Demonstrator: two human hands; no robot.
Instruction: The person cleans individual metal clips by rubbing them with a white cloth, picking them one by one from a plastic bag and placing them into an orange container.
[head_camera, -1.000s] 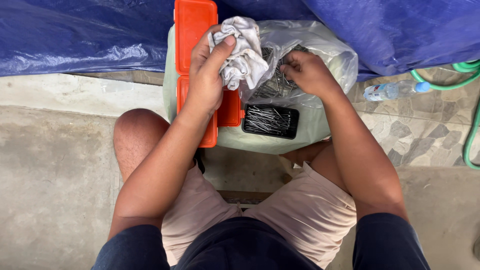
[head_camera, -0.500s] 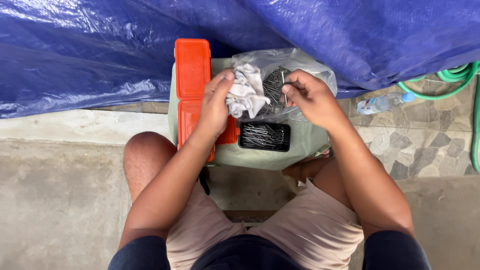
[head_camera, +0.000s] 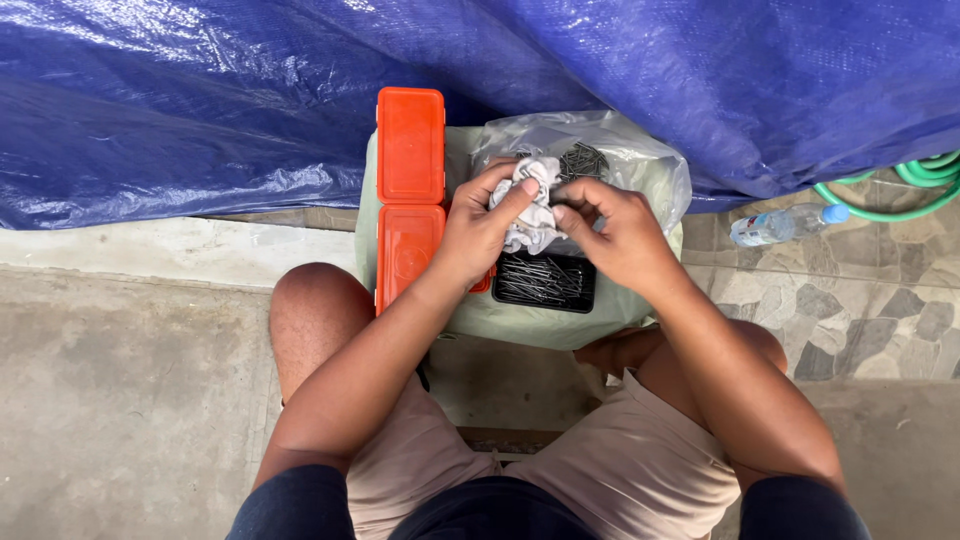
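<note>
My left hand (head_camera: 480, 225) grips a crumpled white rag (head_camera: 530, 205) over a pale green stool (head_camera: 520, 320). My right hand (head_camera: 615, 225) pinches the rag's right side, and whether a nail sits between its fingers I cannot tell. Just below the hands lies a black tray of dark nails (head_camera: 545, 280). Behind the rag, a clear plastic bag (head_camera: 620, 150) holds more dark nails. An open orange plastic case (head_camera: 410, 190) rests on the stool's left side, partly under my left wrist.
A blue tarpaulin (head_camera: 250, 110) hangs across the back. At the right, a green hose (head_camera: 900, 195) and a lying plastic bottle (head_camera: 780, 225) sit on stone paving. Bare concrete floor (head_camera: 130, 400) stretches left of my knees.
My right hand has come left from the bag onto the rag, so both hands now meet on it. The view has tilted up, showing more tarpaulin.
</note>
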